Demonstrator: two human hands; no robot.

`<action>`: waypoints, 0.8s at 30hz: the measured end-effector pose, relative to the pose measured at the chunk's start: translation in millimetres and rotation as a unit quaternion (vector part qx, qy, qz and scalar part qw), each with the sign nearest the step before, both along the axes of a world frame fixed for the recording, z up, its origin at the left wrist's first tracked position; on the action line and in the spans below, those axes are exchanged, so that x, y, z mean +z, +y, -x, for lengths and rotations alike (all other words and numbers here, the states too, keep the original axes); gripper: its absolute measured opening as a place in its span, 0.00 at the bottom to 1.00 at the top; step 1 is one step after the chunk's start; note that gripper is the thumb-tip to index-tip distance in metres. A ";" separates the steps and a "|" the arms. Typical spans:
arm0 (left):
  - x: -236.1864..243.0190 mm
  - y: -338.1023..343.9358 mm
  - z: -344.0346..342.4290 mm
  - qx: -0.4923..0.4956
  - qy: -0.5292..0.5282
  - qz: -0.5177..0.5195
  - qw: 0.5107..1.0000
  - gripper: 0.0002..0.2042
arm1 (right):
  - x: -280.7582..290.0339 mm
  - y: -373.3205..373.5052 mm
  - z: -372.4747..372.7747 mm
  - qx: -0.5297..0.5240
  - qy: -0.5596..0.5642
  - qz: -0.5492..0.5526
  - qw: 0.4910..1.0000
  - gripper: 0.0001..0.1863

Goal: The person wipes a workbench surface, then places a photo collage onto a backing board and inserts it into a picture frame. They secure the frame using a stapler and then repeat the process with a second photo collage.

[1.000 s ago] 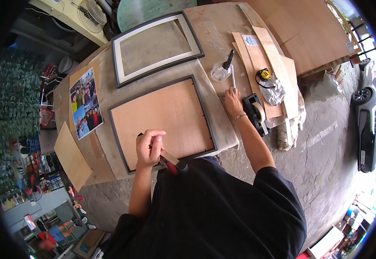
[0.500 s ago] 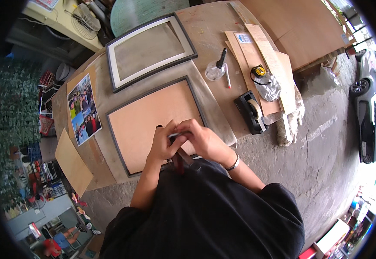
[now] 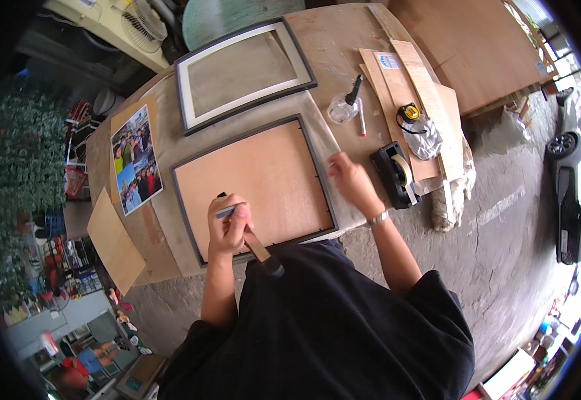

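Observation:
My left hand [image 3: 227, 227] is closed over the near side of a dark picture frame [image 3: 250, 183]. It grips a tool [image 3: 258, 248] with a flat brown shaft and a dark end that points toward my shirt. A short grey strip [image 3: 225, 212] also shows in that hand, with a black tip behind the knuckles. My right hand [image 3: 354, 181] is beyond the frame's right edge, fingers curled together; what they hold, if anything, is hidden. Inside the frame lies a light brown backing board [image 3: 244, 173]. Small dark points stick out along its right and near inner edges.
Behind lies a second frame with a white mat [image 3: 192, 113]. A photo print [image 3: 136, 163] is at left. At right are a tape dispenser [image 3: 394, 175], tape measure [image 3: 409, 113], marker [image 3: 362, 119], clear container [image 3: 341, 110] and wood strips [image 3: 410, 73]. A car [image 3: 574, 173] stands far right.
My hands have come apart. The right moved right, off the frame; the left moved slightly left, still holding the tool. The whole view has shifted a little.

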State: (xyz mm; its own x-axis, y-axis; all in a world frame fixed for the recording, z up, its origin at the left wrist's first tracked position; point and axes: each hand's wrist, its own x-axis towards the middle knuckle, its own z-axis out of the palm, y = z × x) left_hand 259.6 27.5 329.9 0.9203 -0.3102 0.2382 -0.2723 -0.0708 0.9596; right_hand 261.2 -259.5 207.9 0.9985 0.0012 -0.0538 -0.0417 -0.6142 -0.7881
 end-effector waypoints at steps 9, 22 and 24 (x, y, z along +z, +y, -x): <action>-12.1 -16.7 13.1 -0.058 -0.038 -0.057 0.996 0.15 | 47.8 8.1 -11.5 0.061 -0.095 -0.097 0.989 0.16; -23.5 -46.8 14.7 -0.038 -0.056 -0.031 0.997 0.27 | 136.2 65.0 36.8 0.167 -0.255 -0.121 0.945 0.11; -21.1 -45.8 10.3 -0.049 -0.113 -0.071 0.990 0.23 | 141.6 68.1 38.9 0.146 -0.277 -0.098 0.945 0.10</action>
State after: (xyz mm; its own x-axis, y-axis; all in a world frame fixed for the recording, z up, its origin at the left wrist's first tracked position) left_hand 249.3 -18.3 308.7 0.8125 -0.4404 0.3819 -0.4911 -0.1642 0.8555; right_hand 222.3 -191.4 349.5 0.8287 0.2367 0.5072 0.5595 -0.3752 -0.7390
